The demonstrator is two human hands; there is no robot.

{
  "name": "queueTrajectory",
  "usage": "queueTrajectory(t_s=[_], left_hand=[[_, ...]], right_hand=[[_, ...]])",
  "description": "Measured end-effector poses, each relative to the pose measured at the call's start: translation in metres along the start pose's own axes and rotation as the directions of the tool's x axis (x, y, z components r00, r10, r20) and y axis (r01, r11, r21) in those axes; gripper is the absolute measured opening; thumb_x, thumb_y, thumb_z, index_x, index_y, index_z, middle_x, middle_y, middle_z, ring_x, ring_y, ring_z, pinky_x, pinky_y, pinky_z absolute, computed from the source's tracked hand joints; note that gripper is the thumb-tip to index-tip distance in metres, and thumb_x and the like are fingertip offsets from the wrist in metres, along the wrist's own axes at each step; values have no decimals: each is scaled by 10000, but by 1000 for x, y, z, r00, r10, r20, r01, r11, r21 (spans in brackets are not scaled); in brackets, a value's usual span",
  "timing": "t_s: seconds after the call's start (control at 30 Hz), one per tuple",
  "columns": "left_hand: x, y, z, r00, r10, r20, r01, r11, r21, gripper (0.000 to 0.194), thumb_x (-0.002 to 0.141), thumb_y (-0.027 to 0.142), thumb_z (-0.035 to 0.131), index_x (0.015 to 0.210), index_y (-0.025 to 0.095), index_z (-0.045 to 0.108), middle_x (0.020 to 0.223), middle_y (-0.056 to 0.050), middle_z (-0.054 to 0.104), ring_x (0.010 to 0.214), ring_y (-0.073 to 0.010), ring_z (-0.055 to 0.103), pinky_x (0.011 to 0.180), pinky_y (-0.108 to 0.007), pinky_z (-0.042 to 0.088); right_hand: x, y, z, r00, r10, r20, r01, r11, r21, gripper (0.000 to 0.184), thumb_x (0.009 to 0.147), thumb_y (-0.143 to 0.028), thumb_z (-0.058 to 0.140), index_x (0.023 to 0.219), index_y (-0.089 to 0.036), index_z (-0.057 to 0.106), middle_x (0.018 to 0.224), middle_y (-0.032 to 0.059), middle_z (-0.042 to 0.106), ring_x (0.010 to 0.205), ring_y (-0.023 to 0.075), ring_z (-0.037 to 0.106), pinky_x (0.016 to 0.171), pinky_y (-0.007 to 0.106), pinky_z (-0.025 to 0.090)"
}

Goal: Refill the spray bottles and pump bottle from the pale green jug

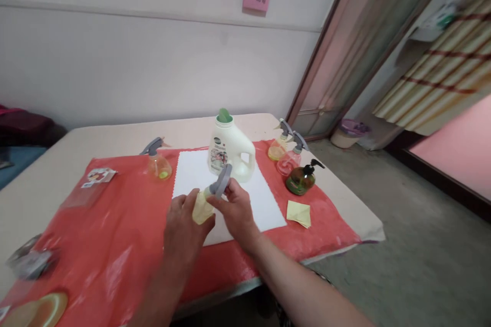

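Note:
My left hand (186, 224) is wrapped round the clear yellowish body of a spray bottle (202, 208), tilted above a white sheet (264, 209). At the bottle's neck, my right hand (238, 209) grips the grey spray head (221, 182) between thumb and fingers. The head sits at the neck; whether it is screwed tight I cannot tell. Just beyond my hands stands a pale detergent jug (226, 145) with a handle, its neck showing a green piece inside.
Spray bottles stand at the left (158, 163) and right, beside a dark green pump bottle (301, 181). Yellow sticky notes (298, 213) lie in front of it. A red cloth (134, 214) covers much of the table; a plastic packet (98, 177) lies at left.

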State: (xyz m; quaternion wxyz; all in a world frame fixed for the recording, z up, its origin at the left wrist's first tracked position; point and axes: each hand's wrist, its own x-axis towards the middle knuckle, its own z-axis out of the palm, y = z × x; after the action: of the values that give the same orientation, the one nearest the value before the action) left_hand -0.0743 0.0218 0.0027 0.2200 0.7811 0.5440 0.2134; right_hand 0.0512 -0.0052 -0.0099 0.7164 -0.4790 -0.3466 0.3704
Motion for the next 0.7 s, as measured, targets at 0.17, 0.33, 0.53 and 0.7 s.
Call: queueTrajectory(t_s=[0.17, 0.33, 0.53, 0.7], left_hand=[[1, 3, 3, 993, -99, 66, 110, 972, -207, 514, 747, 449, 706, 1225, 272, 640, 1130, -68, 655, 1053, -316, 639, 831, -404, 502], [-2, 6, 2, 983, -141, 116, 173, 923, -344, 616, 700, 512, 710, 1263, 281, 611, 1103, -44, 686, 987, -300, 683, 817, -393, 515], [-2, 5, -2, 988, -123, 96, 145, 950, -278, 651, 696, 521, 711, 1285, 263, 611, 1123, -60, 692, 1017, -319, 680, 829, -417, 527], [3, -3, 7, 982, -134, 131, 169, 938, -304, 615, 632, 493, 737, 1204, 284, 659, 1124, -48, 712, 1017, -335, 693, 824, -420, 546]], right_hand=[[-11, 0, 17, 987, 21, -162, -18, 1000, 18, 284, 684, -322, 829, 840, -231, 609, 859, -1, 683, 887, 206, 628, 893, 379, 486], [-7, -20, 2, 976, 55, 209, -95, 978, 184, 368, 739, -358, 829, 1047, -238, 668, 1046, 14, 699, 1027, 221, 631, 974, 391, 476], [-1, -28, -12, 922, 61, 383, -148, 969, 200, 255, 809, -407, 776, 995, -238, 735, 964, 1, 693, 995, 209, 631, 1012, 404, 458], [-6, -21, 3, 978, 96, 185, -133, 971, 201, 230, 729, -303, 804, 915, -209, 706, 863, -7, 669, 863, 186, 621, 875, 342, 481]])
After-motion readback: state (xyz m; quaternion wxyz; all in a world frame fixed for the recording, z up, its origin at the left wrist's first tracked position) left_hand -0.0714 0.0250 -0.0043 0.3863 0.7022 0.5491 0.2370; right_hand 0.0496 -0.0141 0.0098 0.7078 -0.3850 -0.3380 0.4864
